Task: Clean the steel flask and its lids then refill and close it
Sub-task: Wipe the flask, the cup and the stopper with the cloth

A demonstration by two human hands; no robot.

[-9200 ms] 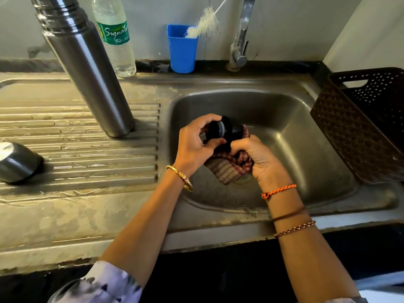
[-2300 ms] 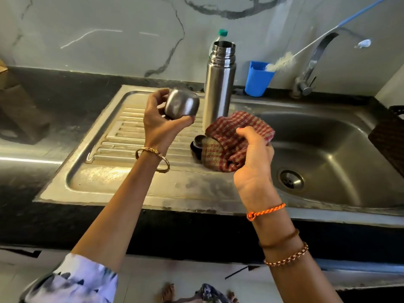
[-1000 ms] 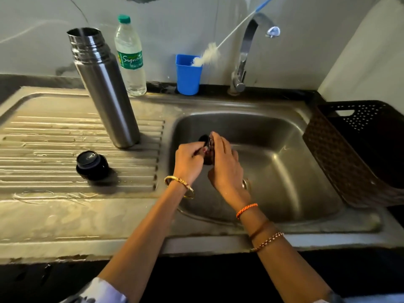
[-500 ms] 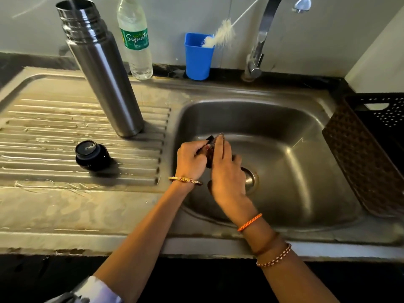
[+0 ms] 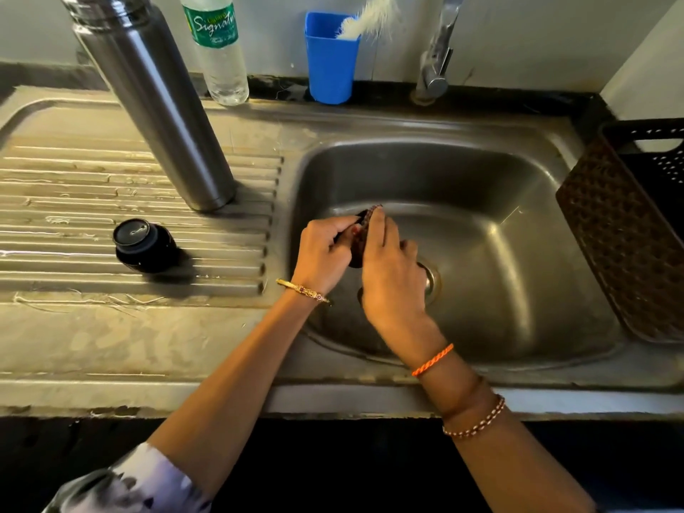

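The open steel flask (image 5: 163, 116) stands upright on the ribbed drainboard (image 5: 55, 187). Its black inner lid (image 5: 142, 246) sits on the drainboard in front of it. Both hands meet over the sink basin (image 5: 499, 253). My left hand (image 5: 325, 253) curls round the flask's cup lid (image 5: 355, 253), which is mostly hidden between the hands. My right hand (image 5: 388, 275) holds the red checked cloth (image 5: 370, 212) against that lid. Only the cloth's edge shows above my fingers.
A plastic water bottle (image 5: 222, 57) stands behind the flask. A blue cup (image 5: 331, 61) holding a white bottle brush (image 5: 370, 16) is beside the tap (image 5: 436, 57). A dark woven basket (image 5: 629, 231) sits at the sink's right edge. The drain (image 5: 431, 279) lies under my right hand.
The view has drawn nearer to the sink. Both hands stay pressed together over the basin, with the cloth still against the cup lid. The flask and black lid have not moved.
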